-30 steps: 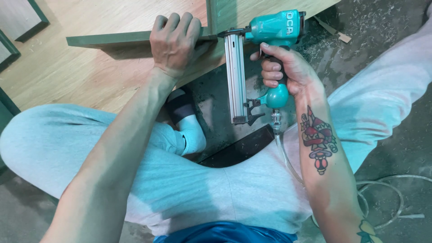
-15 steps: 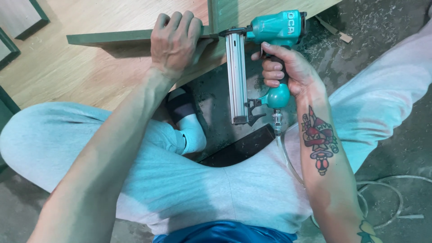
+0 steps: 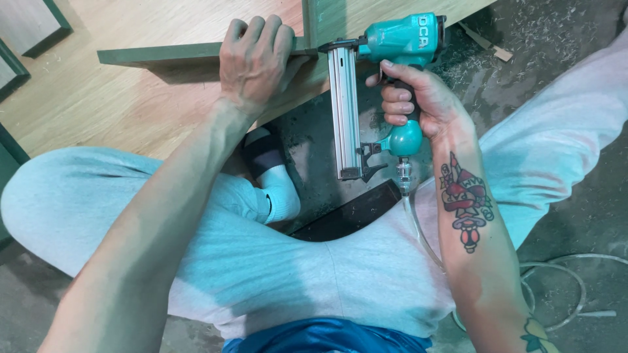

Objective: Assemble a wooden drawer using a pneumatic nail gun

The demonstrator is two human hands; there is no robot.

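Nail gun (image 3: 392,85), one teal pneumatic tool with a long silver magazine, sits in the right hand (image 3: 418,104), whose grip is wrapped tight around the handle; its nose touches the edge of the green strips. One clear air hose (image 3: 418,225) hangs from its base. The left hand (image 3: 255,62) presses curled fingers over one horizontal green strip (image 3: 157,53), meeting a second upright strip (image 3: 314,23) on the wood panel (image 3: 98,104). Two grey-trousered legs lie crossed below.
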